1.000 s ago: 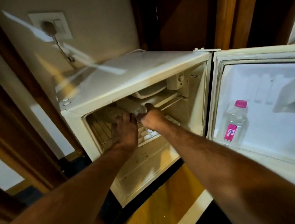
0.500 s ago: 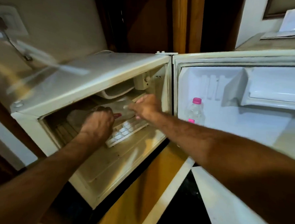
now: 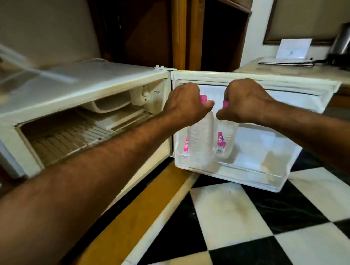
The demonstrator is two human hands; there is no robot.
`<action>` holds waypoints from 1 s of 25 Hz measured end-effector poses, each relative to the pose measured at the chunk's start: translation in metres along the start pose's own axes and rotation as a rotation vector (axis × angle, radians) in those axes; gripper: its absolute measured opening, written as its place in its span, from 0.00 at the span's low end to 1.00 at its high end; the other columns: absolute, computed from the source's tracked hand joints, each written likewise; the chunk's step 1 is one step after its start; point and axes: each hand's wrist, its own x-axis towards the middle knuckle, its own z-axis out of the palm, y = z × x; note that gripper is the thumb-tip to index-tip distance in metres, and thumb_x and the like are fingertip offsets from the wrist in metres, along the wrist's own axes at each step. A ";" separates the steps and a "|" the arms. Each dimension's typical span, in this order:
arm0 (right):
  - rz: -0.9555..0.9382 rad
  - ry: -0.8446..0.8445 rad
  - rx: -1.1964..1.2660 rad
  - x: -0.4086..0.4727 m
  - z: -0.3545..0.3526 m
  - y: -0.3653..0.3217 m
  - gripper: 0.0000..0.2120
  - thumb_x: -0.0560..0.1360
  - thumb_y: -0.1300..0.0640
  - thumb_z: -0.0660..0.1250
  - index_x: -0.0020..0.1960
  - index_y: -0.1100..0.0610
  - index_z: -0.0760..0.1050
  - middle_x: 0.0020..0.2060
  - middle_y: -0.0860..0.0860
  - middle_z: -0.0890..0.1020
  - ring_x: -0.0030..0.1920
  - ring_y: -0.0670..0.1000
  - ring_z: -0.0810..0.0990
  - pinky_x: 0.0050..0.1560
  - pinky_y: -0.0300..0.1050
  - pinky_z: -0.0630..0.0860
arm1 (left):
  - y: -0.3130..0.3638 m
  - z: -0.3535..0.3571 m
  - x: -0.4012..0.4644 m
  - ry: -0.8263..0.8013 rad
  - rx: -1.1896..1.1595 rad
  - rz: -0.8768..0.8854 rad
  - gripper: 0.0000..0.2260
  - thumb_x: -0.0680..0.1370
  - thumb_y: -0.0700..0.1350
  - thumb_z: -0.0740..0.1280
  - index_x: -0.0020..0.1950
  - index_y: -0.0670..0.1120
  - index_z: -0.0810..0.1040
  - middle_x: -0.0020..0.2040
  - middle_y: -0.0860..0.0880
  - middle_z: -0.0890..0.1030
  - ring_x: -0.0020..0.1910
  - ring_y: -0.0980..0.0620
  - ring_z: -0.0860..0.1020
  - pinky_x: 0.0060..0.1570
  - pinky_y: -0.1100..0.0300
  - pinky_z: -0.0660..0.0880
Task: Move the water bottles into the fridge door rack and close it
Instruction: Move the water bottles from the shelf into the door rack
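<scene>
Head view: hands [image 3: 215, 106], bottles [image 3: 201, 141] now doorside

Two hands are showing: the left hand [image 3: 186, 104] is gripping the first water bottle [image 3: 202, 137], the right hand [image 3: 245, 103] the second water bottle [image 3: 227, 138]. One pink label [image 3: 186, 145] behind may be marking a third. One fridge [image 3: 92, 82] is standing open on one door [image 3: 270, 140].

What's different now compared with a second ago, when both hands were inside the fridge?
Both hands came out of the fridge and swung right to the open door. The left hand and right hand each hold a pink-capped bottle by its neck, left bottle, right bottle, over the door rack. The door stayed open.
</scene>
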 end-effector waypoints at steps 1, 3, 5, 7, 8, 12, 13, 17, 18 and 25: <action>-0.007 0.027 -0.034 -0.006 -0.001 0.009 0.13 0.67 0.51 0.75 0.39 0.61 0.78 0.32 0.56 0.79 0.34 0.57 0.76 0.32 0.42 0.66 | 0.009 0.009 0.001 0.026 0.015 0.063 0.16 0.74 0.57 0.68 0.41 0.44 0.75 0.32 0.49 0.74 0.31 0.53 0.73 0.30 0.62 0.66; -0.013 0.049 -0.049 -0.017 0.003 0.021 0.10 0.69 0.54 0.72 0.40 0.61 0.78 0.35 0.57 0.78 0.36 0.58 0.75 0.36 0.43 0.67 | 0.019 0.027 0.007 0.025 0.031 0.152 0.14 0.75 0.54 0.67 0.48 0.43 0.76 0.39 0.47 0.76 0.36 0.52 0.73 0.36 0.61 0.66; -0.007 0.043 -0.067 -0.026 0.019 0.029 0.06 0.70 0.57 0.70 0.41 0.60 0.77 0.37 0.57 0.78 0.37 0.57 0.74 0.38 0.44 0.67 | 0.020 0.046 0.013 -0.033 0.065 0.175 0.15 0.77 0.53 0.66 0.56 0.43 0.76 0.49 0.44 0.79 0.42 0.50 0.75 0.40 0.59 0.68; -0.058 0.045 -0.128 -0.027 0.041 0.034 0.05 0.72 0.60 0.67 0.44 0.61 0.78 0.41 0.59 0.80 0.38 0.59 0.77 0.39 0.44 0.68 | 0.015 0.063 0.018 -0.055 0.095 0.186 0.16 0.77 0.52 0.66 0.59 0.43 0.74 0.54 0.43 0.79 0.46 0.47 0.77 0.42 0.58 0.68; -0.085 0.044 -0.158 -0.025 0.053 0.037 0.05 0.73 0.61 0.66 0.47 0.61 0.78 0.44 0.60 0.80 0.40 0.60 0.79 0.39 0.45 0.69 | 0.012 0.072 0.020 -0.052 0.103 0.189 0.15 0.77 0.51 0.66 0.59 0.43 0.73 0.54 0.43 0.78 0.47 0.45 0.77 0.41 0.58 0.68; -0.092 -0.008 -0.169 -0.013 0.096 0.048 0.08 0.74 0.61 0.67 0.53 0.60 0.76 0.49 0.59 0.81 0.47 0.61 0.82 0.43 0.46 0.74 | -0.005 0.102 0.031 -0.054 0.111 0.138 0.15 0.77 0.52 0.65 0.56 0.41 0.75 0.53 0.42 0.79 0.49 0.44 0.78 0.43 0.57 0.68; -0.088 -0.033 -0.165 -0.012 0.107 0.048 0.10 0.73 0.61 0.68 0.54 0.60 0.76 0.49 0.59 0.81 0.48 0.61 0.82 0.44 0.47 0.75 | -0.010 0.111 0.032 -0.064 0.111 0.125 0.15 0.78 0.52 0.64 0.55 0.41 0.76 0.52 0.43 0.80 0.49 0.44 0.78 0.44 0.57 0.69; -0.026 0.011 -0.040 -0.001 0.138 0.046 0.08 0.75 0.63 0.66 0.54 0.60 0.75 0.48 0.59 0.82 0.47 0.60 0.80 0.42 0.45 0.71 | -0.027 0.145 0.034 -0.069 0.068 0.103 0.14 0.78 0.52 0.64 0.49 0.41 0.78 0.48 0.44 0.80 0.47 0.45 0.78 0.43 0.57 0.69; 0.007 0.041 -0.005 0.004 0.142 0.045 0.08 0.76 0.63 0.66 0.54 0.60 0.75 0.48 0.59 0.82 0.47 0.60 0.80 0.42 0.45 0.71 | -0.029 0.152 0.035 -0.060 0.054 0.081 0.13 0.77 0.52 0.64 0.47 0.41 0.78 0.45 0.45 0.80 0.44 0.47 0.78 0.41 0.58 0.67; 0.223 0.116 0.160 0.016 0.160 0.044 0.20 0.77 0.61 0.68 0.68 0.57 0.70 0.57 0.59 0.82 0.53 0.60 0.82 0.54 0.53 0.81 | -0.032 0.182 0.052 -0.057 0.059 -0.027 0.14 0.76 0.55 0.67 0.40 0.45 0.77 0.35 0.50 0.75 0.36 0.50 0.73 0.40 0.58 0.64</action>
